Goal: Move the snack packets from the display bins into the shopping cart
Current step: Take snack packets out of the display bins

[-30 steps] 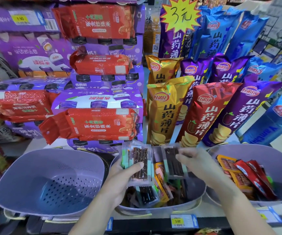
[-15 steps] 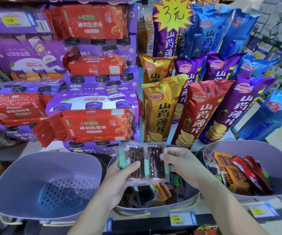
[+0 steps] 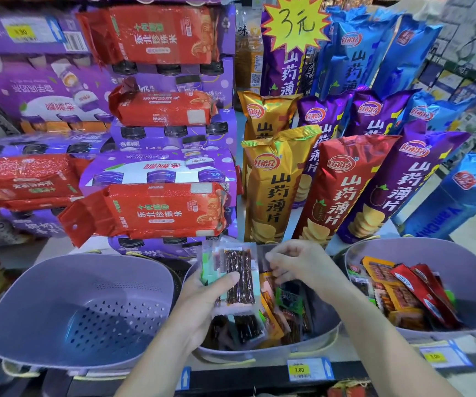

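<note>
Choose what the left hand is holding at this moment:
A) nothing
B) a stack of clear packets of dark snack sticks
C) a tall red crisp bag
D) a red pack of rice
B: the left hand grips a stack of clear packets of dark sticks, with its thumb across the front, above the middle bin.

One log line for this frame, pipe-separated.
left hand: holds packet stack | right hand: beside stack, grip unclear | middle bin: contains packets | cart: not in view
</note>
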{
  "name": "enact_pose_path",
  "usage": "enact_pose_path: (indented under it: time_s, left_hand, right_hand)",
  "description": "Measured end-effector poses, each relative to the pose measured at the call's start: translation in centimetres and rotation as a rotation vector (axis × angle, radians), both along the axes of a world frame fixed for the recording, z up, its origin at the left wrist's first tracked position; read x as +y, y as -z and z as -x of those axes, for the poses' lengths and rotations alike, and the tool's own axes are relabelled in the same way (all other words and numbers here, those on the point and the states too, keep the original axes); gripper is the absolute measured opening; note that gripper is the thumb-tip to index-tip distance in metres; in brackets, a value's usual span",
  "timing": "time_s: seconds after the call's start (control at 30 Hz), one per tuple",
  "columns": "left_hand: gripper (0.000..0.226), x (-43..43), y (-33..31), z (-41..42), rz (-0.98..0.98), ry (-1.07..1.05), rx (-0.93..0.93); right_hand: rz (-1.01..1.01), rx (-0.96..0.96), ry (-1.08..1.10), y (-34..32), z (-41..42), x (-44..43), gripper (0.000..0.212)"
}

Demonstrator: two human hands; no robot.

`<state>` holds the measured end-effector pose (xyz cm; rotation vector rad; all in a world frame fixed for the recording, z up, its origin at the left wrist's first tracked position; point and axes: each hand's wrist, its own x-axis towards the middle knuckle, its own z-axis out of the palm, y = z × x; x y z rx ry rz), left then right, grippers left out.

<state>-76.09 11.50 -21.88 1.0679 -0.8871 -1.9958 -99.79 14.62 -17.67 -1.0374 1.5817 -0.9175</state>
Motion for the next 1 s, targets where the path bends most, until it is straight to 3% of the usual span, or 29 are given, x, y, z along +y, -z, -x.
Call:
enact_pose_path:
  time_s: [0.1,0.2,0.3,0.5,0.67,0.77,0.83,0.9,1.0]
  left_hand:
    - [0.055,-0.1,-0.1,0.1,-0.001,-0.024,0.02]
    - [0.056,-0.1,-0.2,0.2,0.001,-0.017,0.013]
    - [0.05,-0.1,-0.1,0.1,-0.008,-0.013,0.022]
    - [0.035,-0.1,-0.1,0.1,-0.012,-0.001,0.017]
    - [0.058,0.0,-0.3,0.2,-0.005,-0.025,0.013]
    - [0.059,0.1,-0.5,0.2,-0.003,-0.031,-0.001]
    - [0.061,0.1,-0.6,0.3,0.0,-0.032,-0.019]
    - [0.065,0.0,-0.8,0.3,-0.006,-0.041,-0.036]
    - [0.064,0.0,-1.0,0.1,-0.038,-0.078,-0.016]
  right_hand:
    - [-0.174,0.419,-0.192,1.4,1.9,-0.1,0.009]
    - [-0.325,0.745,-0.495,3.6,1.7,0.2,0.034]
    - [-0.361,0.866,-0.5,4.9,0.9,0.4,0.045]
    - [-0.412,0.876,-0.448,4.9,0.9,0.4,0.033]
    - [-0.296,0.956,-0.354,2.8,1.1,1.0,0.026]
    - [-0.226,1.039,-0.2,1.1,1.1,1.4,0.029]
    - [-0.176,1.017,-0.07,-0.3,1.4,1.6,0.028]
    - [-0.095,0.858,0.057,-1.4,1.9,1.9,0.023]
    - [-0.002,0.277,0.167,-2.5,2.1,2.5,0.015]
